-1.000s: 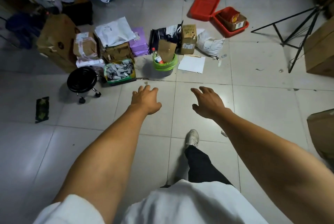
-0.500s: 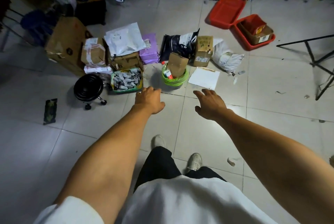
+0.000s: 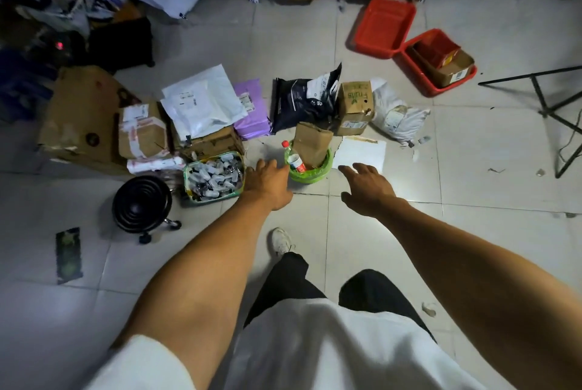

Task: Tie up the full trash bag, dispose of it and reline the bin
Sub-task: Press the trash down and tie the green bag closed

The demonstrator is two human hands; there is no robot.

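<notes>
We are reaching for the small bin lined with a green plastic trash bag (image 3: 310, 174) on the tiled floor (image 3: 409, 232) — left hand (image 3: 267, 183) and right hand (image 3: 367, 189) both released, holding nothing. We are aiming for opposite rim edges, gathering above the brown cardboard piece (image 3: 311, 144).

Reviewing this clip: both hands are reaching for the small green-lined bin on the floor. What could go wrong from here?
1. The brown paper bag and bottle stick up above the green liner, so gathering its rim to tie may be hard, or something could tip out.
2. The bin is hemmed in by the tub of small items and the white sheet; the left hand or right hand could knock them.
</notes>
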